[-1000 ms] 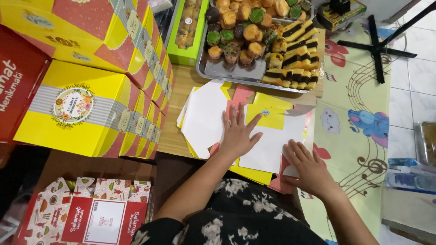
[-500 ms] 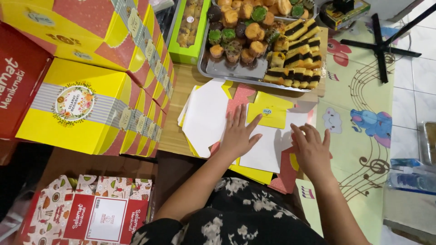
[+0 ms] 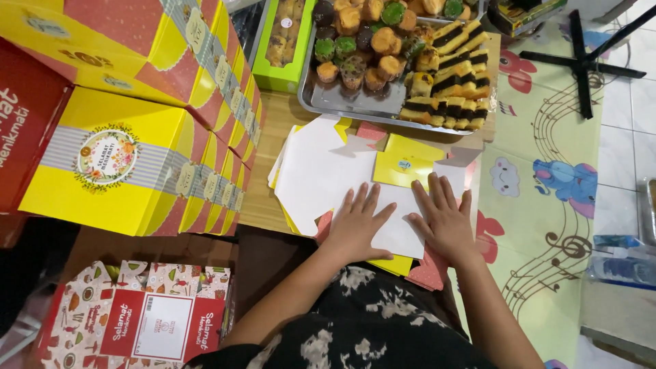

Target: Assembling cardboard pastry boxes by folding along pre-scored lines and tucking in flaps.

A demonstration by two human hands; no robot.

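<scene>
Both my hands lie flat, fingers spread, on a flat unfolded cardboard box blank [image 3: 403, 229] whose white inner side faces up. My left hand [image 3: 359, 225] presses its left part; my right hand [image 3: 444, 222] presses the right part, close beside the left. The blank tops a loose pile of similar white, yellow and red blanks [image 3: 321, 171] on a low wooden table [image 3: 273, 171]. Neither hand grips anything.
A metal tray [image 3: 355, 106] of small cakes and striped cake slices sits at the table's far side, next to a green box of pastries [image 3: 280, 51]. Stacked yellow-and-red folded boxes [image 3: 137, 137] fill the left. A patterned play mat [image 3: 547, 205] lies right; a black stand [image 3: 588, 61] beyond.
My right hand has slid left and forward from the blank's right edge until it lies next to my left hand. My left hand has stayed in place.
</scene>
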